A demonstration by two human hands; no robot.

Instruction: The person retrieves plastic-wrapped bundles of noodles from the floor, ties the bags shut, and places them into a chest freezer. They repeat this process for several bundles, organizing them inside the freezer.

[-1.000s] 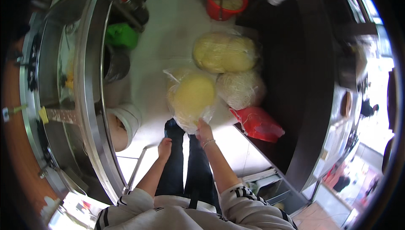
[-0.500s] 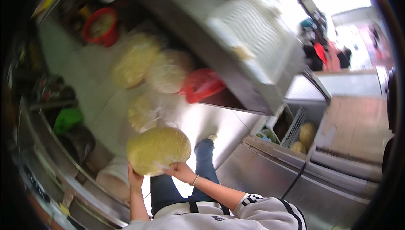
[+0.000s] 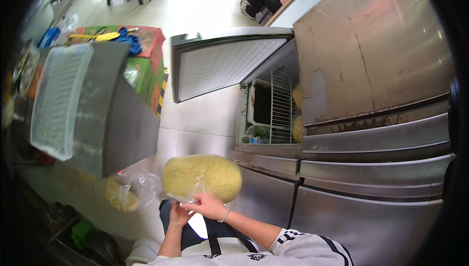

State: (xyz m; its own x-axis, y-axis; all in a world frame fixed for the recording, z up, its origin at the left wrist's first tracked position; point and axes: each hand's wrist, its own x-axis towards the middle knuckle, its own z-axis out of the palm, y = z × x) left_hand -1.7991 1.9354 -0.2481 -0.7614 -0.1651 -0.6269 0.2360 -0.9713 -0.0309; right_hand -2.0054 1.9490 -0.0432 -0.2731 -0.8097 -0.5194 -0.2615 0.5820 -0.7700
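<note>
A plump clear plastic bag (image 3: 202, 174) packed with yellow, fine-textured food hangs in front of my body. My right hand (image 3: 210, 206) is closed on its gathered plastic at the near edge. Beside it, my left hand (image 3: 180, 214) is also closed, gripping the same bag's plastic. Some of the left fingers are hidden behind the right hand. Lower down on the floor to the left sits another clear bag (image 3: 118, 194) with yellow contents, its loose plastic spread out.
Ahead on the right, a steel fridge has its door (image 3: 227, 66) swung open. Inside are a white wire rack (image 3: 281, 105), a white bin (image 3: 259, 102) and yellow bundles (image 3: 297, 128). To the left stands a steel table (image 3: 100, 119) bearing a translucent ribbed tray (image 3: 61, 100).
My view has turned right, toward the open fridge. The held bag has come along, and my hands have moved closer together on its near edge.
</note>
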